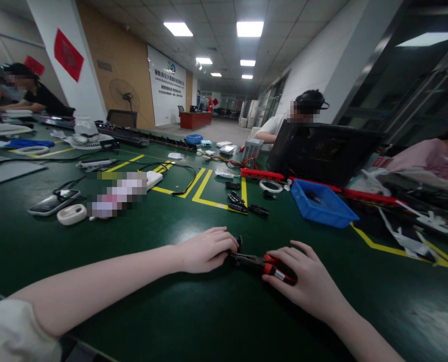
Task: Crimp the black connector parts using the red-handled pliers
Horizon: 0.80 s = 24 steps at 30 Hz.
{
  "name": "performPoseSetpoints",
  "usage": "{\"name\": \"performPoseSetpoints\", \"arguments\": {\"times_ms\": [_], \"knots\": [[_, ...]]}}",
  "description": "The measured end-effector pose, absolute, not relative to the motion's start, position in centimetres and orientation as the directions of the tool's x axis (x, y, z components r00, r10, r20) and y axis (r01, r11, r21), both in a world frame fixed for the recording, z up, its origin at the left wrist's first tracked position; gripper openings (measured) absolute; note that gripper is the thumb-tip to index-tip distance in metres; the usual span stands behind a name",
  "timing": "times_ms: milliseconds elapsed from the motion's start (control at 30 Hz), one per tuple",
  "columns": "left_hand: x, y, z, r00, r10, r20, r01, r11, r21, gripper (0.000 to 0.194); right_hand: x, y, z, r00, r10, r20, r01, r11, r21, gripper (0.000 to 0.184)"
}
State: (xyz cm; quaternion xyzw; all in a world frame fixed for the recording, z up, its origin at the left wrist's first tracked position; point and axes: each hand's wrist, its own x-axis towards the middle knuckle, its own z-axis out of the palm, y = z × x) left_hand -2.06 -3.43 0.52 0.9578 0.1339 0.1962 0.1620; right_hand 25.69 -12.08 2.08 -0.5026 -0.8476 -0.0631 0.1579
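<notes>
My right hand [305, 274] is wrapped round the red and black handles of a pair of needle-nose pliers [272, 266]. The jaws point left and reach a small black part [239, 243] at the fingertips of my left hand [209, 250]. Those fingers are closed on the part and cover most of it, so its exact kind does not show. Whether the jaws grip it or only touch it, I cannot tell. Several similar black pieces [237, 200] lie on the green table [194, 317] beyond my hands.
A blue bin [322, 203] with dark pieces inside stands at the right. Left are a phone-like device [54, 202], a white case [72, 214] and cables. A large black panel [322, 151] rises behind red strips [261, 174]. A co-worker [276, 128] sits beyond it.
</notes>
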Motion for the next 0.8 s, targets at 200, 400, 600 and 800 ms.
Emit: {"name": "performPoseSetpoints", "arguments": {"times_ms": [200,400,600,800], "knots": [[-2.0,-3.4,0.6,0.877,0.322,0.356,0.178,-0.907,0.381,0.018,25.0,-12.3,2.3,-0.452,0.829,0.330,0.863,0.500,-0.073,0.030],[-2.2,-3.3,0.7,0.834,0.325,0.446,0.116,-0.894,0.434,0.023,24.7,-12.3,2.3,-0.451,0.831,0.326,0.864,0.498,-0.074,0.029],[-2.4,-3.2,0.8,0.815,0.353,0.460,0.120,-0.879,0.462,0.014,24.7,-12.2,2.3,-0.451,0.836,0.314,0.865,0.495,-0.076,0.029],[-2.1,-3.1,0.5,0.888,0.341,0.310,0.196,-0.888,0.416,0.069,24.5,-12.3,2.3,-0.461,0.824,0.328,0.861,0.506,-0.061,0.027]]}}
